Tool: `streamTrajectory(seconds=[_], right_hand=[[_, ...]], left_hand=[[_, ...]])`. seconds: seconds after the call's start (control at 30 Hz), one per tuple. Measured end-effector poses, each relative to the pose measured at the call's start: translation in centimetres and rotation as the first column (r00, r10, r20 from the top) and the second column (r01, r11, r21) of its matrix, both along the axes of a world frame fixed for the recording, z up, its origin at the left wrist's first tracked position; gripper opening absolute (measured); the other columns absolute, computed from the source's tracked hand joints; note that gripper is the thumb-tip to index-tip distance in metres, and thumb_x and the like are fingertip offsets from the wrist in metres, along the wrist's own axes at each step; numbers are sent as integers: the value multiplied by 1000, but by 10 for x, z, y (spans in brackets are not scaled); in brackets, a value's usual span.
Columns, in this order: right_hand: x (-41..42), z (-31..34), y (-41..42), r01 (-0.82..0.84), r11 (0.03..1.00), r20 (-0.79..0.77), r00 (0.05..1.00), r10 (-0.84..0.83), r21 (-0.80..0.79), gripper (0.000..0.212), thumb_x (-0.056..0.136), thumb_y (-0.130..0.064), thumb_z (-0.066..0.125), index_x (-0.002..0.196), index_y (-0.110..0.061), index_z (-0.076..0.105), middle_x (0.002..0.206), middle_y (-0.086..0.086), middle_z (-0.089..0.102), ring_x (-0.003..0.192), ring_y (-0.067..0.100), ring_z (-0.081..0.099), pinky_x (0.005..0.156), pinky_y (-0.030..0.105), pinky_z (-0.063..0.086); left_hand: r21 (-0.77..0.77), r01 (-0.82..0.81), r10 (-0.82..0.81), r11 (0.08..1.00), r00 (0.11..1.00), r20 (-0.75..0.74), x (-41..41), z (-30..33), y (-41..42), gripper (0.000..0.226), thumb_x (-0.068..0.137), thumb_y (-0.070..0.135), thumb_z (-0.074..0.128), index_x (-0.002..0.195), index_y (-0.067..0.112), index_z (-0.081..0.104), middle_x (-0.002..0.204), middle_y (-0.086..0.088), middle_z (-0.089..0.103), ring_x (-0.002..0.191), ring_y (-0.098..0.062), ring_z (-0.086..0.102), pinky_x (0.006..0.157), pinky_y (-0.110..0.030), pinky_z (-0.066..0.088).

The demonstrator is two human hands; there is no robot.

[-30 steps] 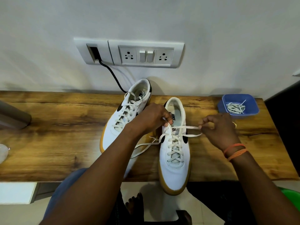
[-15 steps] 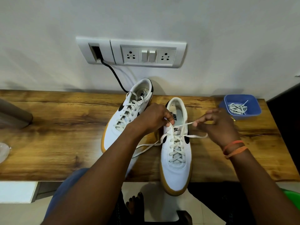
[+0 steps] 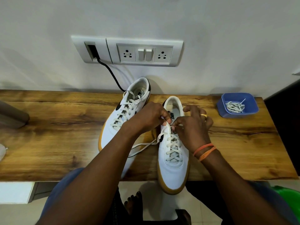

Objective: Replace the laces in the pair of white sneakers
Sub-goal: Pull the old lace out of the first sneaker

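- pinching the lace [image 3: 167, 125] at the top eyelets of the right sneaker [image 3: 174, 159], the left hand [image 3: 151, 117] has its fingers curled tight on the strand, at the centre of the frame.
- the right hand [image 3: 193, 127] meets it from the right, thumb and forefinger nipped together on the same lace just above the crossed rows, other fingers lifted; a ring and orange wrist bands show.
- a loose lace end [image 3: 142, 146] trails left of that sneaker across the wooden shelf [image 3: 56, 135].
- the right sneaker's toe hangs over the shelf's near edge, lower centre.
- the left sneaker [image 3: 123, 120], fully laced, lies angled just beside it, heel near the wall, partly hidden by the left forearm.
- a blue tub [image 3: 237, 104] holding a bundle of laces sits at the right end of the shelf, well apart.
- a socket panel [image 3: 144, 52] with a black cable [image 3: 112, 75] is on the wall, upper centre.
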State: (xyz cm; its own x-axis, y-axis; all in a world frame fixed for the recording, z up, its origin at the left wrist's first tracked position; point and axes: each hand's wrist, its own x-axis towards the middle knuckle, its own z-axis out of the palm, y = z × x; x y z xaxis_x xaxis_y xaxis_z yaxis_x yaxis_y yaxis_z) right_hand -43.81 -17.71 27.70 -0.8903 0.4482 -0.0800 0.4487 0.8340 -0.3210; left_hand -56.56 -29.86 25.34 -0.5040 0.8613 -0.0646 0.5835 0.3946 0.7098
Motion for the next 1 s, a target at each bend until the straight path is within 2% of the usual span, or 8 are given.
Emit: streamTrajectory(seconds=[0.17, 0.3, 0.43, 0.63, 0.73, 0.8, 0.9, 1.0], right_hand=[[6, 13, 39, 133, 983, -37, 990, -139, -130, 26, 75, -32, 80, 64, -41, 59, 118, -5, 47, 117, 19, 43, 93, 37, 23], [17, 10, 75, 230, 949, 3, 972, -235, -215, 29, 81, -29, 77, 61, -37, 57, 98, 2, 62, 98, 27, 58, 95, 53, 43], [23, 10, 93, 285, 913, -7, 954, -300, -290, 10, 86, -21, 73, 79, -14, 72, 92, 11, 72, 84, 19, 59, 82, 31, 43], [30, 2, 62, 149, 966, -75, 983, -168, -211, 26, 81, -22, 77, 107, -20, 73, 112, 8, 62, 98, 18, 57, 82, 25, 42], [44, 5, 40, -95, 970, -211, 976, 47, -225, 22, 81, -9, 75, 100, -20, 76, 102, 5, 61, 88, 1, 52, 78, 1, 34], [51, 4, 29, -190, 960, -295, 947, 124, -204, 21, 81, -2, 73, 95, -16, 77, 94, 3, 62, 84, 4, 57, 78, 9, 42], [44, -9, 15, -127, 969, -283, 957, 64, -212, 19, 79, -3, 74, 90, -18, 78, 91, 1, 57, 81, 11, 56, 76, 29, 51], [31, -18, 1, -136, 976, -233, 968, 94, -169, 16, 78, -13, 78, 91, -21, 78, 97, 0, 46, 88, 16, 53, 80, 32, 50]], left_hand=[[-3, 2, -2, 1000, 1000, 15, 1, 3, -1, 17, 79, 3, 75, 93, 12, 80, 105, -4, 75, 102, -15, 67, 91, -29, 49], [-25, -20, 21, 999, 998, 53, 1, 4, 0, 16, 81, 3, 74, 91, 13, 80, 102, -1, 76, 101, -11, 65, 90, -28, 49], [-29, -39, 41, 999, 996, 83, 2, 6, 0, 17, 81, 3, 74, 95, 13, 79, 109, -2, 74, 107, -12, 64, 91, -21, 47], [-27, -28, 31, 999, 996, 87, 3, 5, 1, 21, 81, 2, 74, 98, 12, 79, 111, -2, 72, 106, -12, 63, 90, -22, 48], [-9, 23, -22, 1000, 999, 35, 7, 3, 2, 23, 81, 1, 69, 96, 15, 79, 107, -1, 73, 102, -14, 64, 88, -28, 50], [11, 53, -53, 999, 998, -30, 10, 3, 5, 25, 79, 2, 67, 94, 17, 80, 102, 0, 74, 98, -15, 65, 87, -31, 51], [28, 55, -55, 998, 998, -23, 9, 4, 4, 21, 80, 3, 73, 95, 15, 80, 101, -2, 73, 98, -17, 65, 86, -32, 51], [6, 80, -80, 997, 997, 12, 8, 6, 1, 23, 80, 3, 74, 99, 14, 79, 107, -3, 71, 102, -17, 63, 87, -33, 50]])
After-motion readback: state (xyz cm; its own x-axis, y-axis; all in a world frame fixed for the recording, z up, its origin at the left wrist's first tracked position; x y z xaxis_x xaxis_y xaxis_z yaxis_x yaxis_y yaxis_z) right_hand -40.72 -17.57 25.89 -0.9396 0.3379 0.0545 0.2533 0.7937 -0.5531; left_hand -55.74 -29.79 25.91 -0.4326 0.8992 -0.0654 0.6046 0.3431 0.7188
